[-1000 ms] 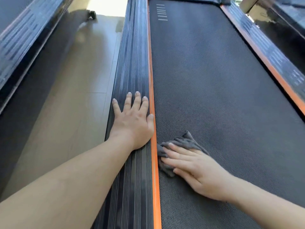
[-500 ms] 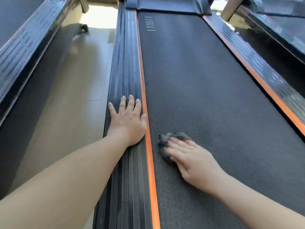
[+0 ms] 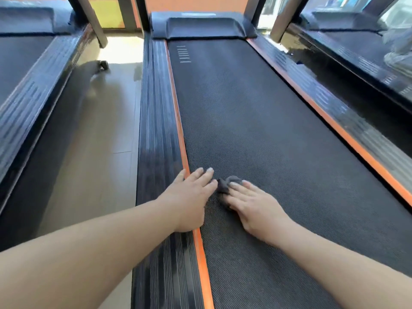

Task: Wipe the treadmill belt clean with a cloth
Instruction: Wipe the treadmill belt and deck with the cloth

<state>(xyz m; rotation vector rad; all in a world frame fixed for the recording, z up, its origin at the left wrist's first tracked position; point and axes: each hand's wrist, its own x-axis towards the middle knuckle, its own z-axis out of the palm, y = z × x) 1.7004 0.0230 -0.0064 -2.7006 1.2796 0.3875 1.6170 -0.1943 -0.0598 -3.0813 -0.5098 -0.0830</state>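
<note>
The dark textured treadmill belt [image 3: 256, 130] runs away from me between two orange strips. A small bunched grey cloth [image 3: 226, 185] lies on the belt near its left edge. My right hand [image 3: 254, 204] lies flat on the cloth with straight fingers, pressing it down; most of the cloth is hidden under it. My left hand [image 3: 190, 192] rests flat across the left orange strip [image 3: 178, 121], fingertips on the belt, right beside the cloth.
A ribbed black side rail [image 3: 156, 130] borders the belt on the left, another rail [image 3: 330, 103] on the right. The motor hood [image 3: 204, 25] closes the far end. Wooden floor [image 3: 100, 141] and a neighbouring treadmill [image 3: 29, 90] lie left; another treadmill [image 3: 356, 47] stands right.
My left hand has moved right, off the ribbed side rail onto the orange strip and belt edge, close to the cloth. My right hand with the cloth has slid slightly forward.
</note>
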